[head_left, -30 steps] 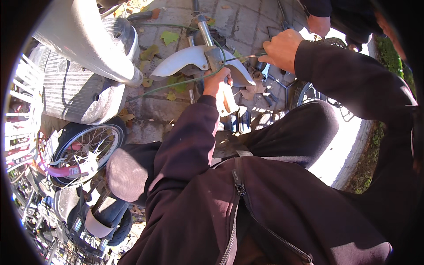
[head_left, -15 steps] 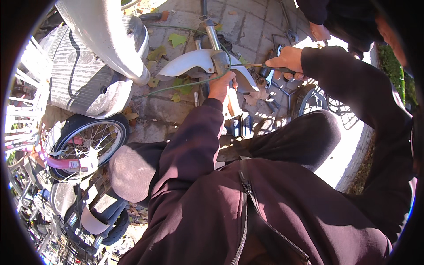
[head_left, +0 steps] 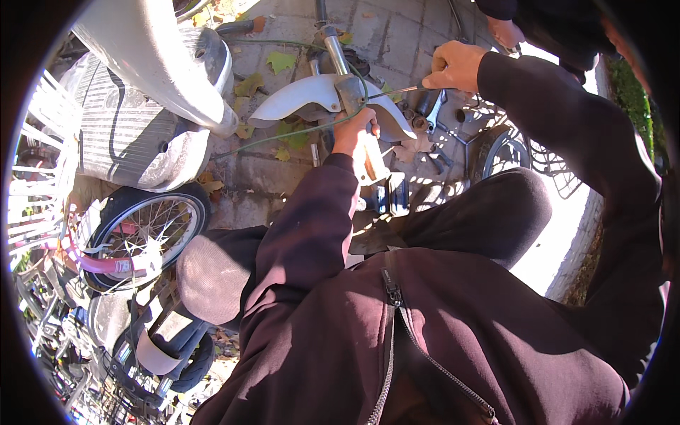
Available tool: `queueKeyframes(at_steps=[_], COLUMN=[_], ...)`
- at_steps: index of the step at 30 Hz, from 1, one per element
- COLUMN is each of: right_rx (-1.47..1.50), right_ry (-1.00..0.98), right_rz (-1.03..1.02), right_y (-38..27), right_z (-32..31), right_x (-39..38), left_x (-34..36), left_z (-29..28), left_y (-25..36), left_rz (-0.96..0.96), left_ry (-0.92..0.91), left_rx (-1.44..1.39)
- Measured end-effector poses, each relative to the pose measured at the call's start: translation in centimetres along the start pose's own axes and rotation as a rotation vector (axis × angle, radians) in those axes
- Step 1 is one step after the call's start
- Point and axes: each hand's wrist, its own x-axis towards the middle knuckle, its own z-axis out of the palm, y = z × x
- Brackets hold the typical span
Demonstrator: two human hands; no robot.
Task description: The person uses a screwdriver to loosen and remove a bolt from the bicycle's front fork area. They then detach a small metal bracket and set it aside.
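My left hand (head_left: 352,133) is closed on the bicycle fork just below its grey crown (head_left: 348,91), which carries a white mudguard (head_left: 287,99). My right hand (head_left: 457,69), up and to the right, is closed with its fingertips at the end of a thin rod or cable (head_left: 397,91) reaching across to the crown. A green cable (head_left: 263,142) loops around the fork. Beneath my left hand lie a pale object (head_left: 372,159) and a blue-and-black block (head_left: 393,193). Loose tools and metal parts (head_left: 435,120) lie right of the mudguard.
At left are a large pale scooter body (head_left: 142,142), a small wheel (head_left: 149,219) and piled bicycle parts. Another person's hand (head_left: 504,34) shows at top right, above a wire basket (head_left: 556,170). My bent knee (head_left: 517,205) borders the paved ground (head_left: 255,184).
My right hand moved down and back, showing a dark handle half a second ago, and is now higher with fingers more curled. My left hand stays on the fork.
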Motion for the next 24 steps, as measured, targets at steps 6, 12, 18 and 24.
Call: queueKeyframes(at_steps=[6,12,18,24], right_rx=[0.085,-1.013,-0.438,0.591], right_ry=[-0.329,0.423,0.369,0.223], right_rz=[0.166,-0.6,-0.253,0.222], right_y=[-0.3,-1.8,-1.7,0.8], right_z=[-0.2,0.4,0.6,0.4], right_x=[0.2,-0.3,-1.3,-0.5], left_x=[0.3,0.1,0.0,0.4], left_z=[-0.2,0.4,0.2,0.1], left_y=[0.0,0.2,0.2,-0.3], left_rz=[0.03,-0.047,-0.034,-0.04], left_ry=[-0.057,0.044,0.051,0.031], left_rx=[0.053,-0.003,-0.047,-0.064])
